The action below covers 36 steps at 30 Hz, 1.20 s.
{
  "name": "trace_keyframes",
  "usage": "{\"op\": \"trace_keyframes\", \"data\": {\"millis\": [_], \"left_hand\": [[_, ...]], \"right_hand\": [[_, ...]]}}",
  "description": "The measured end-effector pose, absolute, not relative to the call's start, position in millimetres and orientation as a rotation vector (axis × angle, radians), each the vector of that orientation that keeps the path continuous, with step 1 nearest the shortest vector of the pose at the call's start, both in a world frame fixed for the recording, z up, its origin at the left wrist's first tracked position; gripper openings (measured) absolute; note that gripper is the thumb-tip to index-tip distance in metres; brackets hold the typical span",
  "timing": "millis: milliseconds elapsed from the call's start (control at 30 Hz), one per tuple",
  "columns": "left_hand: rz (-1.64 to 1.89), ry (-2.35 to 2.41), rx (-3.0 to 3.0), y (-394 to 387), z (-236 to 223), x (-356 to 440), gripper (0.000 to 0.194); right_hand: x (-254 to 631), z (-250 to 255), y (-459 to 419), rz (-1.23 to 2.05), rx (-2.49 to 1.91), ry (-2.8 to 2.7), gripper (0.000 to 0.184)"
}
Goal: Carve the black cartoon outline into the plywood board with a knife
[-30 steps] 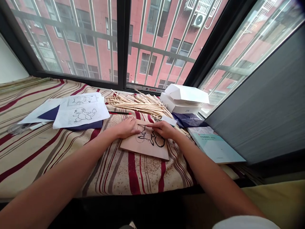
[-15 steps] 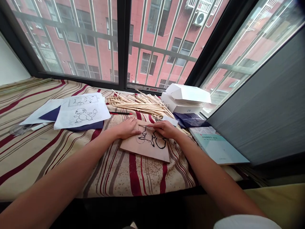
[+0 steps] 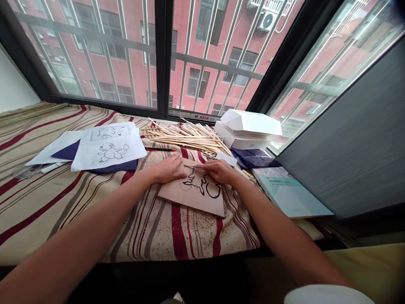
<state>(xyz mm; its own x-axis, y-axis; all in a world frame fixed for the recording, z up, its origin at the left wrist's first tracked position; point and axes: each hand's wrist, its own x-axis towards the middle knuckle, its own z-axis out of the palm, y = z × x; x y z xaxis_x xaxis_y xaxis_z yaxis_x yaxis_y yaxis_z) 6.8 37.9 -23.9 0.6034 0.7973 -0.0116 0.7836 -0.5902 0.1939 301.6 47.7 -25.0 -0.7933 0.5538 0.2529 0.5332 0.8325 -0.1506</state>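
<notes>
On a striped cloth lies a flat wooden board marked with dark outlines, crumbs scattered at its 6 o'clock. The left hand rests on the board's 11 o'clock corner, thumb on its face; the right hand reaches in from 2 o'clock, index finger stretched along a thin tool mostly hidden by the grip. Outward from the board, sheets with line drawings lie at 10 o'clock, a red-and-black pen at 11, a heap of wooden sticks at 12, a white box between 1 and 2, and a pale-green book at 3. Beyond the sticks stands a barred window.
</notes>
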Motion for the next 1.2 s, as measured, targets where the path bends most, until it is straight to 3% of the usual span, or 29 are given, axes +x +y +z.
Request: {"op": "trace_keyframes", "data": {"millis": [333,500,667,1200], "left_hand": [[0.073,1.353,2.633,35.9,-20.5,9.0,0.086],[0.052,1.403,2.636,34.6,-17.6,9.6,0.089],[0.018,1.425,2.658,30.3,-15.2,12.0,0.090],[-0.060,1.427,2.698,22.4,-17.3,19.3,0.084]], "right_hand": [[291.2,-14.3,32.5,0.143,-0.970,-2.769,0.055],[268.6,4.3,-7.3,0.276,-1.434,-2.589,0.047],[250.1,6.7,-54.5,0.323,-1.656,-2.474,0.051],[239.1,7.9,-56.3,0.178,-1.761,-2.525,0.053]]}}
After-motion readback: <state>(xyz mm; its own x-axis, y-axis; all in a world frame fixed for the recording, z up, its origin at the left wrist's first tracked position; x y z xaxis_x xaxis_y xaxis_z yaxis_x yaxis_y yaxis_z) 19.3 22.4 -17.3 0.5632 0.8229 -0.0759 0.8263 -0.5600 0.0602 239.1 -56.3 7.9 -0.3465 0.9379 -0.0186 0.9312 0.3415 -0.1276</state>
